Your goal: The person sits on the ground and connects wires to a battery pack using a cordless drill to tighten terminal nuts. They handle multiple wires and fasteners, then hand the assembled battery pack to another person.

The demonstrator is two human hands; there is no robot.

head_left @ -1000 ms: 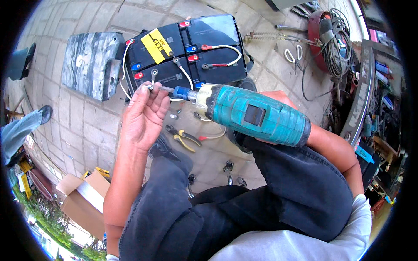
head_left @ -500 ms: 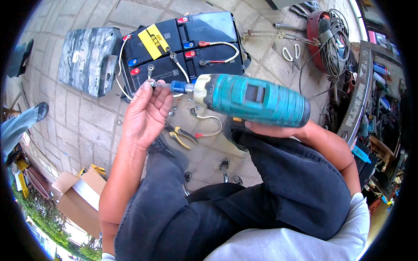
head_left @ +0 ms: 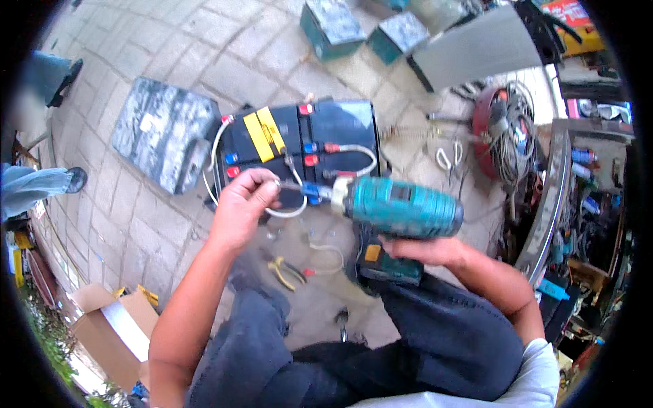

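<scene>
My right hand (head_left: pixel 430 250) is wrapped around the grip of a teal cordless drill (head_left: pixel 408 209), whose nose points left. A blue-collared bit (head_left: pixel 314 192) sticks out of its chuck. At the bit's tip, the thumb and fingers of my left hand (head_left: pixel 246 205) are pinched on a small silvery metal piece (head_left: pixel 277 183), too small to make out exactly. Both hands are in front of a pack of black batteries (head_left: pixel 343 124) with red and blue terminals and a yellow label (head_left: pixel 262 134). White cables, one of them a loop (head_left: pixel 371 158), join some terminals. My left hand hides part of the pack's near side.
Yellow-handled pliers (head_left: pixel 288 273) and a loose white cable (head_left: pixel 338 255) lie on the paving near my feet. A grey-streaked case (head_left: pixel 163 132) stands left of the batteries. Scissors (head_left: pixel 449 158), a red reel of wire (head_left: pixel 484 122) and a cluttered shelf (head_left: pixel 585 224) are at right. Another person's legs (head_left: pixel 34 187) show at far left.
The view has shifted, so the batteries appear lower and boxes show at the top. My left hand has turned, its back now facing up. The drill stays in my right hand.
</scene>
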